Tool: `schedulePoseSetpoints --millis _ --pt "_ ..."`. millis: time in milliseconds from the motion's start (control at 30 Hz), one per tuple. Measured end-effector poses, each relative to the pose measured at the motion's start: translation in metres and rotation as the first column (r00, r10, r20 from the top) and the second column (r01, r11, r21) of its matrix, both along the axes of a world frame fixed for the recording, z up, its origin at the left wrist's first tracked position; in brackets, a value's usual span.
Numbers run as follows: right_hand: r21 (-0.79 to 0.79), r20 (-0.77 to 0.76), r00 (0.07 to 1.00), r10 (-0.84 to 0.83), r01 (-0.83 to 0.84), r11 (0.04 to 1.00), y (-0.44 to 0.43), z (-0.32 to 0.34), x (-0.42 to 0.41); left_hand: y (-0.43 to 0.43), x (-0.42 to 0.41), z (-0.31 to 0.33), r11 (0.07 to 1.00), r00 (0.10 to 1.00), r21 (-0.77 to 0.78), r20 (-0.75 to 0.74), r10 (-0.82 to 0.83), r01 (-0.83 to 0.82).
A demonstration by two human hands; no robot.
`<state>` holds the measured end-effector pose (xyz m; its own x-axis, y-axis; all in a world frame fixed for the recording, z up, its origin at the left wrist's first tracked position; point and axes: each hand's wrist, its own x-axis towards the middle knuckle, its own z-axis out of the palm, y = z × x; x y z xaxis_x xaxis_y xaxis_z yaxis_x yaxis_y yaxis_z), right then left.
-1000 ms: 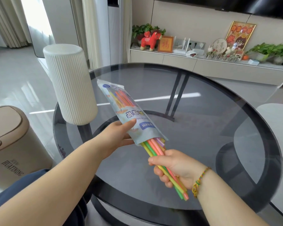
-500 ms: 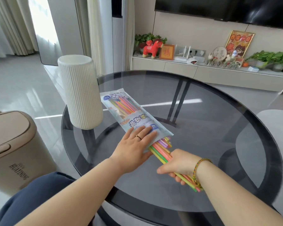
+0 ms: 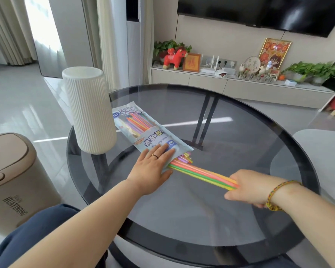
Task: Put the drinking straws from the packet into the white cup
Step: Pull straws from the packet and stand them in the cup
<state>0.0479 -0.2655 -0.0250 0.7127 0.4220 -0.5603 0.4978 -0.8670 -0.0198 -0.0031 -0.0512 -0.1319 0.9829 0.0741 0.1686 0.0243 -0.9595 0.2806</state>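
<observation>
The left hand (image 3: 152, 169) lies flat on the pale blue plastic straw packet (image 3: 147, 130) beside the tall ribbed white cup (image 3: 89, 111) at the round dark glass table's (image 3: 240, 219) left edge. The right hand (image 3: 249, 187) is closed tight around the bright plastic drinking straws (image 3: 201, 174), and the table's right side is bare.

Right hand (image 3: 251, 187) hides the straws' (image 3: 201, 174) near ends.

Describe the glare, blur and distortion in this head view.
Head view: window glare streaks the glass table and washes out the curtains; the right hand gripping the straws is slightly motion-blurred; wide-angle bending curves the white cup and the frame edges.
</observation>
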Motion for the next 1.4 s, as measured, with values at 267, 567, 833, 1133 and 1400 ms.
schedulePoseSetpoints --millis 267,567,833,1133,1400 --pt "-0.440 0.544 0.706 0.454 -0.221 0.871 -0.003 0.072 0.004 -0.004 0.000 0.009 1.000 0.998 -0.014 -0.059 0.016 -0.017" --pt "-0.687 0.627 0.233 0.743 -0.284 0.669 0.034 0.121 0.010 -0.006 -0.021 0.049 0.831 0.987 -0.557 -0.141 -0.073 -0.019" --pt "-0.651 0.620 0.103 0.778 -0.485 0.584 0.080 0.124 -0.017 -0.017 -0.037 0.098 0.619 0.987 -0.775 0.163 0.009 0.122" --pt "-0.581 0.806 -0.292 0.514 -0.552 0.598 0.111 0.107 -0.034 -0.004 -0.042 0.094 0.580 0.978 -0.814 0.147 0.149 0.034" --pt "0.996 -0.054 0.998 -0.010 0.053 -0.066 0.147 0.058 -0.059 0.018 -0.044 0.082 0.432 0.949 -0.898 0.209 0.236 0.090"
